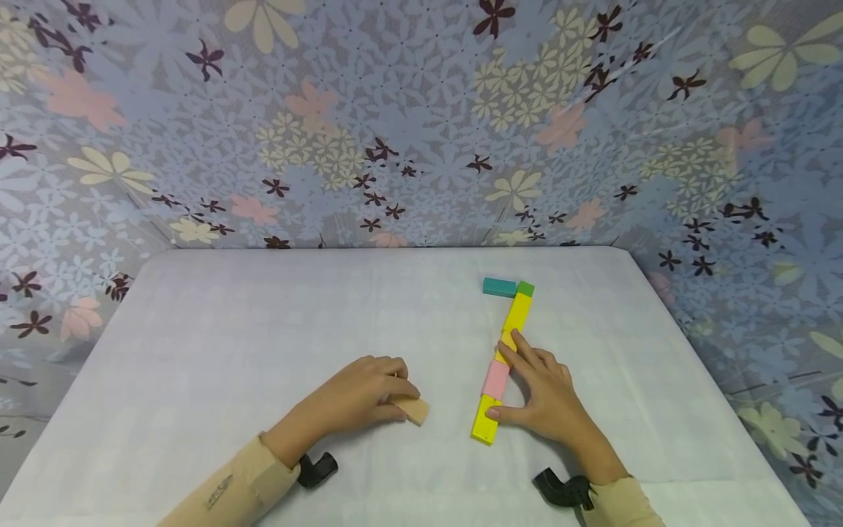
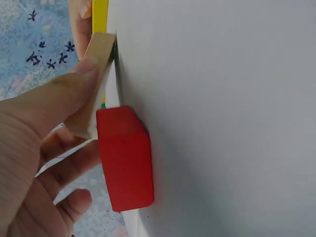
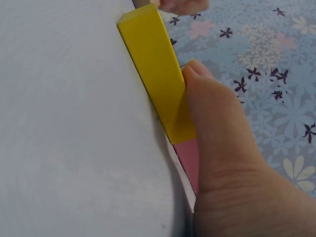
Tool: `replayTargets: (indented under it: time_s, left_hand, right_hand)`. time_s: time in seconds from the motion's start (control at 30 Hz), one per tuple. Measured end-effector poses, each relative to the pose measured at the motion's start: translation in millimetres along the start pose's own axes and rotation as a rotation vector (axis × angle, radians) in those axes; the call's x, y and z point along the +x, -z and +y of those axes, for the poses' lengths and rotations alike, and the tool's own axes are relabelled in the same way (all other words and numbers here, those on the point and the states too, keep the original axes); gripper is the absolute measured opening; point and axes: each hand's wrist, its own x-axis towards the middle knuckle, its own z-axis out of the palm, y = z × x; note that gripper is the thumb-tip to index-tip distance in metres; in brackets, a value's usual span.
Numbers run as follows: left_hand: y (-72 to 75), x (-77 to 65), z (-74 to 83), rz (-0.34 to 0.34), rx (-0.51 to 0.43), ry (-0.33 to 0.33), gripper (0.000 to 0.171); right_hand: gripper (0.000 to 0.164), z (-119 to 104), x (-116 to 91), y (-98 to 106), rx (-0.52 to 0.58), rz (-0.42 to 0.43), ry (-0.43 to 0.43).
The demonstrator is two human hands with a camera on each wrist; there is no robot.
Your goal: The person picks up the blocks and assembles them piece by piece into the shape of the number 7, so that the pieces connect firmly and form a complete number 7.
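Note:
My left hand [image 1: 362, 391] pinches a plain wooden block [image 1: 415, 411] between thumb and fingers. In the left wrist view a red block [image 2: 126, 160] is beside that hand; the head view does not show it. A line of blocks lies to the right: a yellow block [image 1: 484, 426] nearest me, a pink block [image 1: 496, 380], more yellow [image 1: 517, 313] and a green end [image 1: 525, 288]. My right hand [image 1: 549, 401] rests along its right side. Its thumb touches the nearest yellow block, while its fingertips, spread apart, touch yellow beyond the pink one.
A teal block [image 1: 499, 287] lies crosswise at the far end of the line, beside the green end. All of this is on a white-covered table [image 1: 263, 315]. Flower-patterned cloth [image 1: 421, 146] rises behind the table's back edge and both sides.

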Motion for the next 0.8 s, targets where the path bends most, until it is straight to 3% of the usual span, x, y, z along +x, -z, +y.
replayTargets:
  time_s: [0.2, 0.37, 0.6, 0.8]
  left_hand:
    - [6.0, 17.2, -8.8, -0.003, -0.096, 0.061, 0.034]
    - [12.5, 37.7, -15.6, 0.056, -0.077, 0.091, 0.033]
    - [16.2, 78.9, -27.0, 0.166, -0.085, 0.148, 0.030]
    - [13.5, 116.9, -37.1, 0.184, -0.141, 0.189, 0.033]
  right_hand:
    - [0.111, -1, 0, -1, 0.002, 0.006, 0.001]
    - [0.110, -1, 1, -1, -0.011, -0.003, -0.001]
    - [0.110, -1, 2, 1, -0.016, 0.007, 0.001]
    - [0.110, -1, 1, 1, -0.018, 0.006, 0.000]
